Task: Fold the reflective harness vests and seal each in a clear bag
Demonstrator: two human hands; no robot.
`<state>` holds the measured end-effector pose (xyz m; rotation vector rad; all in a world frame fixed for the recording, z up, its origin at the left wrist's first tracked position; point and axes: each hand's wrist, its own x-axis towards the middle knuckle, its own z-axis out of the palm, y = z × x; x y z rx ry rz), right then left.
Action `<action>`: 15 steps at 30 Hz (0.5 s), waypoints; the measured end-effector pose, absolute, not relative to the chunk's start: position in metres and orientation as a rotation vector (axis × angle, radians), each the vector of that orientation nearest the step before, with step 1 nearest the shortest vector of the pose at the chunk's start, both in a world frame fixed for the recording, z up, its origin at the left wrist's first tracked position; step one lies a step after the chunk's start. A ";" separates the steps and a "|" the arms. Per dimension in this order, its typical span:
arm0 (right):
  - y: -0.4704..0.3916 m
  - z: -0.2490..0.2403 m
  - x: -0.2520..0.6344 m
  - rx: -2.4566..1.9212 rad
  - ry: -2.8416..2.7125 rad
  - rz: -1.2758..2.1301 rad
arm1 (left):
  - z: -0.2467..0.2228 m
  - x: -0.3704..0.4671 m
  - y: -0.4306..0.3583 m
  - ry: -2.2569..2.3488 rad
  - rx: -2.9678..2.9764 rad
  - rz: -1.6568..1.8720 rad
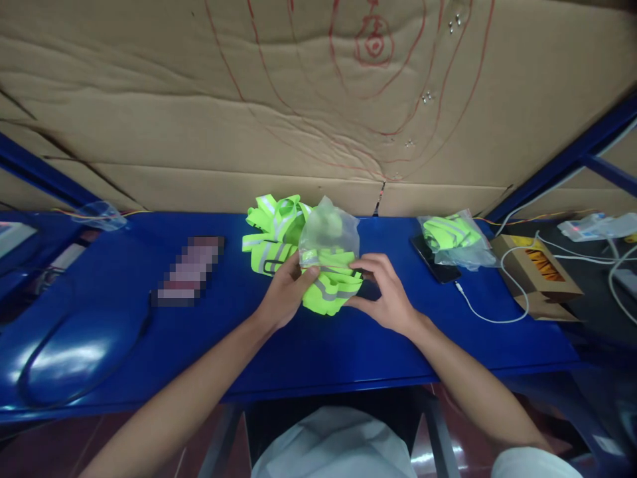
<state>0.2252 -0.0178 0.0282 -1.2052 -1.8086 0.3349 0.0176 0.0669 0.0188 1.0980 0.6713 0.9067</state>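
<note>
1 folded neon reflective strap bundle (331, 292) sits between my fingers, seemingly partway into a clear plastic bag (328, 232). My left hand (286, 292) pinches both; my right hand (391, 295) spreads thumb and fingers at its edge. Seating it deeper likely needs a steadied bag mouth.

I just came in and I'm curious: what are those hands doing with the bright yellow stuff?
A person's left hand and right hand are holding a bright folded strap bundle at a clear bag. I can't tell how much is inside. More loose straps lie beside it. To the right, another bagged bundle rests partly on a dark phone.
</note>
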 end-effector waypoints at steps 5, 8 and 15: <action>-0.017 0.024 0.224 -1.202 -1.732 0.295 | 0.016 0.019 0.062 0.696 1.079 0.914; -0.016 0.018 0.225 -1.145 -1.810 0.201 | 0.019 0.021 0.059 0.740 1.070 0.866; -0.018 0.017 0.228 -1.254 -2.094 0.143 | 0.023 0.019 0.059 0.684 1.107 0.859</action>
